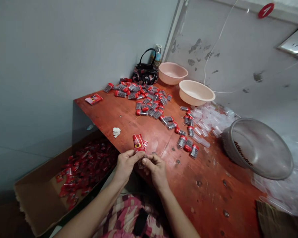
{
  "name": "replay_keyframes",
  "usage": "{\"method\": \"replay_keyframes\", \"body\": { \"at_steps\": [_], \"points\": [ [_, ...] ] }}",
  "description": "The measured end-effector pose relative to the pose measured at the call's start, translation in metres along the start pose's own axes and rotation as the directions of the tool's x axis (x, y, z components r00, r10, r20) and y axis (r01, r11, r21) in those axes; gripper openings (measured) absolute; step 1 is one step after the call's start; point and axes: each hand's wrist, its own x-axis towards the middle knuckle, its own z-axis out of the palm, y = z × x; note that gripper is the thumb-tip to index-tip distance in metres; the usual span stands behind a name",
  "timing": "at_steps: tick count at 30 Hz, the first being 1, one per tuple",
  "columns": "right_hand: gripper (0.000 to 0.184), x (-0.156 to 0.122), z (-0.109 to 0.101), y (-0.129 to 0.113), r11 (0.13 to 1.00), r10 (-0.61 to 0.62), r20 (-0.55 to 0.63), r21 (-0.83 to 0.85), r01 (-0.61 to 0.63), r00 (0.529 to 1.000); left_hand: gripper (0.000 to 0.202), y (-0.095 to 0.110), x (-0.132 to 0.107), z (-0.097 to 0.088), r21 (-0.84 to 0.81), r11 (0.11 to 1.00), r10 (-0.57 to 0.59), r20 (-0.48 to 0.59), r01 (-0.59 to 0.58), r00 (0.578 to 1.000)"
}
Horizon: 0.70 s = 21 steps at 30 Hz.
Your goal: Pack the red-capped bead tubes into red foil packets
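Note:
My left hand (124, 166) and my right hand (157, 170) meet at the table's front edge. Pinched between both sets of fingertips is a small clear plastic piece (140, 163) with something dark in it; the fingers hide much of it. Just beyond the left fingertips are red printed packets (138, 141), overlapping one another; whether the left hand touches them I cannot tell. Farther along the table, several small clear containers with red ends and dark round contents (181, 141) lie in a loose trail leading to a larger pile (149, 99).
Left of the table, a cardboard box (37, 198) holds many red packets. Clear plastic sleeves (205, 120) lie beside a large grey bowl (265, 148). Two pale basins (196, 94), a black handbag (145, 74) and a bottle (158, 53) stand behind. Crumpled white tissue (116, 132) lies near the left edge.

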Motion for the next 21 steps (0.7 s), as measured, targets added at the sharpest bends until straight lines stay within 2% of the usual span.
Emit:
{"method": "replay_keyframes", "body": {
  "at_steps": [2, 3, 5, 7, 10, 14, 15, 17, 19, 21],
  "points": [
    [0.018, 0.004, -0.001, 0.002, 0.983, 0.1, 0.038, 0.148, -0.105, 0.994, 0.017, 0.002, -0.003, 0.003, -0.037, 0.999, -0.015, 0.041, 0.017, 0.999],
    [0.018, 0.005, -0.002, 0.004, 0.974, 0.115, 0.036, 0.194, -0.12, 0.993, 0.018, 0.004, -0.005, 0.004, -0.087, 0.995, -0.041, 0.086, 0.049, 0.995],
    [0.017, 0.007, -0.002, 0.006, 0.969, 0.103, 0.017, 0.224, -0.104, 0.995, 0.021, 0.007, -0.006, 0.005, -0.224, 0.966, -0.09, 0.183, 0.13, 0.979],
    [0.016, 0.006, -0.001, 0.006, 0.978, 0.075, 0.011, 0.193, -0.076, 0.997, 0.025, 0.009, -0.006, 0.006, -0.341, 0.92, -0.116, 0.23, 0.191, 0.966],
    [0.016, 0.002, 0.0, 0.005, 0.995, 0.033, 0.029, 0.098, -0.036, 0.999, 0.026, 0.007, -0.003, 0.007, -0.392, 0.899, -0.132, 0.188, 0.198, 0.973],
    [0.017, -0.003, 0.002, 0.002, 0.993, -0.102, -0.056, -0.061, 0.098, 0.993, 0.019, 0.002, -0.001, 0.008, -0.348, 0.924, -0.129, 0.112, 0.16, 0.985],
    [0.017, -0.003, 0.001, 0.002, 0.994, -0.099, -0.061, -0.059, 0.095, 0.993, 0.017, 0.001, -0.003, 0.009, -0.332, 0.931, -0.125, 0.096, 0.15, 0.988],
    [0.015, -0.001, 0.0, 0.003, 1.0, -0.015, -0.045, 0.024, 0.016, 0.999, 0.014, -0.001, -0.007, 0.009, -0.308, 0.942, -0.116, 0.086, 0.137, 0.99],
    [0.016, 0.001, 0.0, 0.006, 0.988, 0.083, -0.029, 0.13, -0.079, 0.996, 0.014, -0.002, -0.011, 0.009, -0.303, 0.943, -0.115, 0.1, 0.14, 0.988],
    [0.019, 0.003, -0.001, 0.007, 0.979, 0.113, -0.029, 0.172, -0.106, 0.993, 0.015, -0.001, -0.014, 0.009, -0.317, 0.934, -0.13, 0.126, 0.164, 0.984]
  ]
}}
